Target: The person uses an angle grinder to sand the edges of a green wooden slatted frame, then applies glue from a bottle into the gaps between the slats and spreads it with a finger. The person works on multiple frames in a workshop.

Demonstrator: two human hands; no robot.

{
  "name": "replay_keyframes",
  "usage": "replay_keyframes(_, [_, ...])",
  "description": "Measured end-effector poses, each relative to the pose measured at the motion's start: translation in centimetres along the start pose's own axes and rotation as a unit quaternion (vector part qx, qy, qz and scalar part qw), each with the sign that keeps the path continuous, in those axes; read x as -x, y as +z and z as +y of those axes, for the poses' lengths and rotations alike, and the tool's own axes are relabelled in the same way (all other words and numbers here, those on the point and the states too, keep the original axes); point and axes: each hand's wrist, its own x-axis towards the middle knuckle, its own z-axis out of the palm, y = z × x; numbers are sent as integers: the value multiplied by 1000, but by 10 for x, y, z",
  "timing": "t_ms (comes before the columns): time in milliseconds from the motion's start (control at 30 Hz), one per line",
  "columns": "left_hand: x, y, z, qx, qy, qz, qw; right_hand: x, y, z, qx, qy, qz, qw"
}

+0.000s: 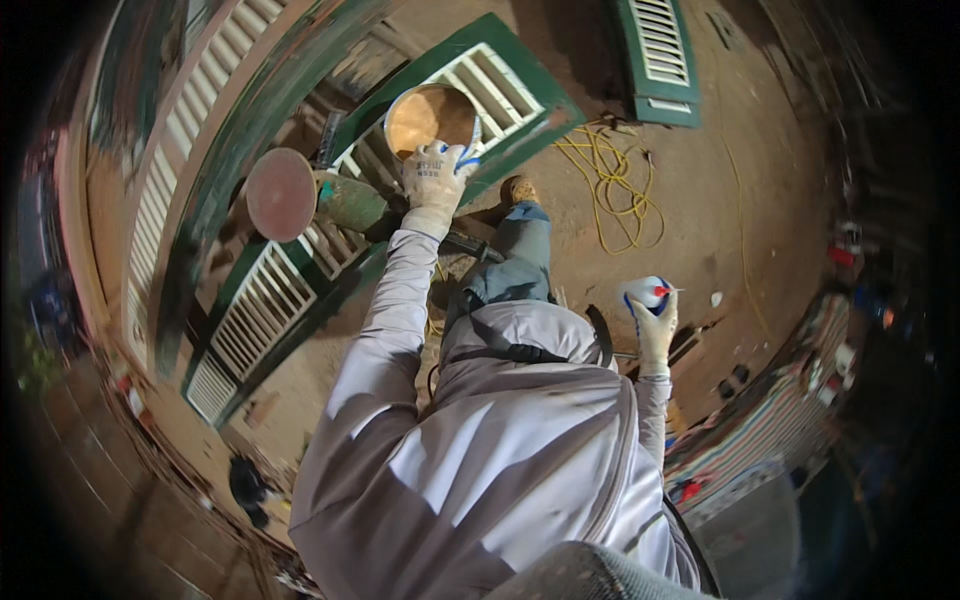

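Note:
My left hand (433, 176), in a white work glove, grips the rim of a round metal tin (430, 118) with tan contents, held out over a green louvred shutter (500, 90). My right hand (656, 328), also gloved, is raised at my side and closed around a small white container (646, 294) with blue and red marks. A power sander with a round reddish disc (280, 193) and green body (352, 202) lies on the shutter just left of my left hand. My grey hooded top fills the lower middle of the view.
A second green louvred shutter (262, 305) lies lower left, another (658, 55) at the top right. A yellow cord (610, 175) is coiled on the dirt ground. A striped cloth (770, 420) with small items lies at the right. A pale slatted panel (190, 120) stands left.

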Motion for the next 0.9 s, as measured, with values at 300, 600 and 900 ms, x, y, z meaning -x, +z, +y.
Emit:
replay_keyframes(300, [-40,-18,-23,-54,-137,8,989,-140,8,-96,162,-90,-70,980])
replay_keyframes(600, [-67,1,-13,-85,-51,-39,994,-178,54,-122,226,-115,-225,941])
replay_keyframes(900, [-69,-4,77,51,-65,163,983,-232,53,-154,316,-102,-250,910])
